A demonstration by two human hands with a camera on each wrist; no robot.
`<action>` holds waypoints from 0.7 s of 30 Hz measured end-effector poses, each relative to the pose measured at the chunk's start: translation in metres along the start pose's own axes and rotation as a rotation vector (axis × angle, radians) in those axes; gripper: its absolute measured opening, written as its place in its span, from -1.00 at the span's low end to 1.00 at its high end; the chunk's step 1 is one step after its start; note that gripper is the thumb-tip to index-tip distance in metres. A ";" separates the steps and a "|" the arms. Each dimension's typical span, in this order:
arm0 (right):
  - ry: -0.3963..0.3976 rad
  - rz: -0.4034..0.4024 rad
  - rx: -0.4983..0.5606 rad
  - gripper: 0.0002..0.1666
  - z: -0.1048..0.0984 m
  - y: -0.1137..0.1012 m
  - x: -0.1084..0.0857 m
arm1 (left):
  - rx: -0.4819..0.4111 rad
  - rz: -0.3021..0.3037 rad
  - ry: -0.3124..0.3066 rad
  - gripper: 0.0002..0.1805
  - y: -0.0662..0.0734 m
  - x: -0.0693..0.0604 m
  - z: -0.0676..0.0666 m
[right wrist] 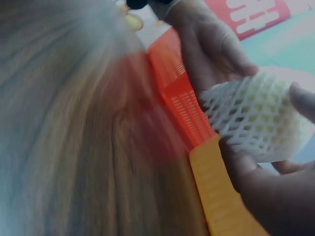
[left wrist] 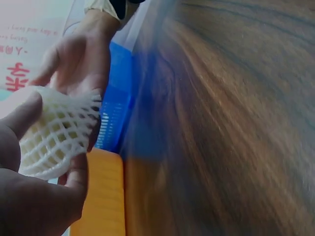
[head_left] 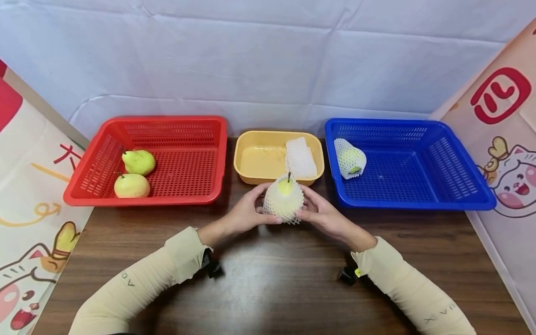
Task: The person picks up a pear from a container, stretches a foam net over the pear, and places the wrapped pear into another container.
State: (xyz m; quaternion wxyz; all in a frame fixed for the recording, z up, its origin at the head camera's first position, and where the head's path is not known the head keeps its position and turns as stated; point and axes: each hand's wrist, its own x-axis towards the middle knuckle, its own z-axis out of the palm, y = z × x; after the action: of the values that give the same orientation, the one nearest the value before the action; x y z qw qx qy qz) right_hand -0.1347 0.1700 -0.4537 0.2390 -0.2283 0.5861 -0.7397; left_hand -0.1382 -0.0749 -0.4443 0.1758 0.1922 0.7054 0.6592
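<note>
Between both hands, just in front of the yellow basin, is a pear (head_left: 286, 187) with its stem pointing up. White foam netting (head_left: 283, 204) wraps the pear; its yellow-green top shows through the opening. My left hand (head_left: 247, 211) grips it from the left, and my right hand (head_left: 324, 211) grips it from the right, thumbs on the near side. In the left wrist view the foam net (left wrist: 59, 130) stretches in a diamond mesh over the fruit. The right wrist view shows the same netted pear (right wrist: 261, 115) with fingers of both hands around it.
A red basket (head_left: 188, 200) at left holds two bare pears (head_left: 140, 162). The yellow basin (head_left: 251, 179) in the middle contains flat white foam nets (head_left: 300, 158). At right, a blue basket (head_left: 418, 204) holds one netted pear (head_left: 351, 159). All stand on a brown wooden table (head_left: 268, 288).
</note>
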 end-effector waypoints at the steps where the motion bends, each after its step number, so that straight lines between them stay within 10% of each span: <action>1: 0.015 0.007 -0.044 -0.13 0.000 -0.001 0.000 | 0.012 -0.004 -0.004 -0.09 0.000 0.000 0.000; 7: 0.080 0.033 -0.283 -0.19 0.003 -0.005 0.001 | -0.021 -0.031 -0.042 -0.13 0.000 -0.001 0.000; 21: 0.117 0.006 -0.281 -0.18 0.012 -0.010 0.004 | -0.037 -0.049 -0.019 -0.36 -0.001 0.000 0.002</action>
State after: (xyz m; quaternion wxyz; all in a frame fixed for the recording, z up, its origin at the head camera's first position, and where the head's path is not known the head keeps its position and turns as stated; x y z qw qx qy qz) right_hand -0.1306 0.1604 -0.4416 0.1724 -0.2140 0.6975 -0.6618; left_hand -0.1368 -0.0733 -0.4455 0.2023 0.1777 0.6960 0.6656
